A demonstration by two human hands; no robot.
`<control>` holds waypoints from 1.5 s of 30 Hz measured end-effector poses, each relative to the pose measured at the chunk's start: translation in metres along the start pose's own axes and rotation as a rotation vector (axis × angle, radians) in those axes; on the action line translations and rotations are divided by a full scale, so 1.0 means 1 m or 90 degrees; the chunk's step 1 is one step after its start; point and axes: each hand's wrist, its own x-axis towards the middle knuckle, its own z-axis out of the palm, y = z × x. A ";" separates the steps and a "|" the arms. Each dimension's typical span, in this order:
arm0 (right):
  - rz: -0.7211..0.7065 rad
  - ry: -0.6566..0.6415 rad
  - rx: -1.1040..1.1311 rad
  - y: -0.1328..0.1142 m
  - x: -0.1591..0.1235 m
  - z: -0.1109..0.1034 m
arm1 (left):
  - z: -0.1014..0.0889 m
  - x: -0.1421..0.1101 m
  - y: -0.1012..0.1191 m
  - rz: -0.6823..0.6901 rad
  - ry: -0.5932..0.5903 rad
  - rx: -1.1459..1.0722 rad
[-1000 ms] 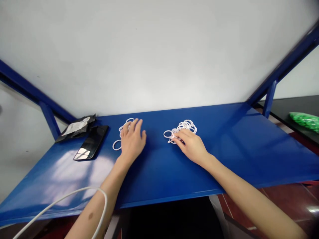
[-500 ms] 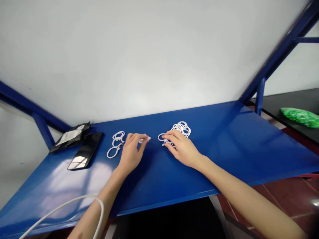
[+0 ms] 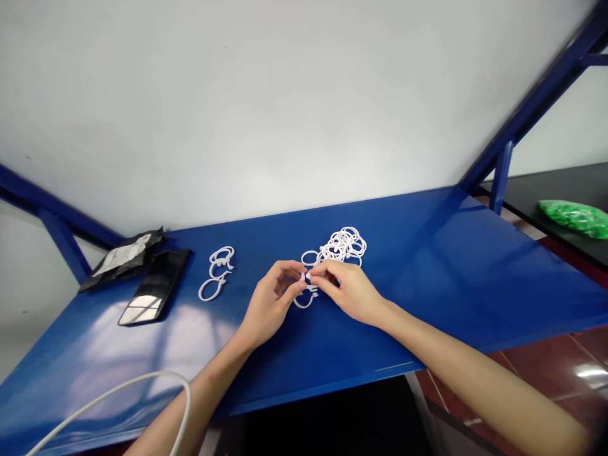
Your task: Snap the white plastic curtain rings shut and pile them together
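Note:
My left hand (image 3: pixel 268 305) is closed in a pinch, thumb and forefinger on the end of a white plastic ring (image 3: pixel 304 306). This ring hangs open just below the fingertips. Facing it, my right hand (image 3: pixel 354 292) pinches a small white end close to the left fingertips; whether it belongs to the same ring I cannot tell. Behind my right hand lies a pile of white plastic rings (image 3: pixel 349 239), partly covered by the fingers. Several more white rings (image 3: pixel 210 298), with small clasp ends, lie to the left of my left hand.
A black phone (image 3: pixel 156 285) and a black plastic package (image 3: pixel 126 258) lie at the left of the blue table (image 3: pixel 408 266). A white cable (image 3: pixel 118 385) loops over my left forearm. Blue frame bars (image 3: pixel 501 174) flank the table. A green bag (image 3: pixel 574 218) sits on a dark surface at right.
My left hand has moved right, to meet my right hand. My right hand has drawn slightly down from the pile, and an open ring now shows below the fingertips.

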 end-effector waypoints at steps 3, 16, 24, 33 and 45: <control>-0.003 0.021 0.008 0.001 0.000 0.000 | 0.000 0.001 0.001 -0.017 -0.001 0.026; -0.119 0.007 -0.099 0.009 -0.008 0.008 | 0.005 -0.003 -0.003 0.068 0.044 0.137; -0.204 0.003 -0.160 0.006 -0.013 0.013 | 0.002 -0.010 -0.003 0.214 0.051 0.238; -0.120 0.039 -0.136 0.014 0.001 0.005 | -0.011 0.011 -0.014 0.219 -0.047 0.443; -0.147 0.027 -0.158 0.020 0.002 0.002 | -0.010 0.013 -0.018 0.156 -0.099 0.462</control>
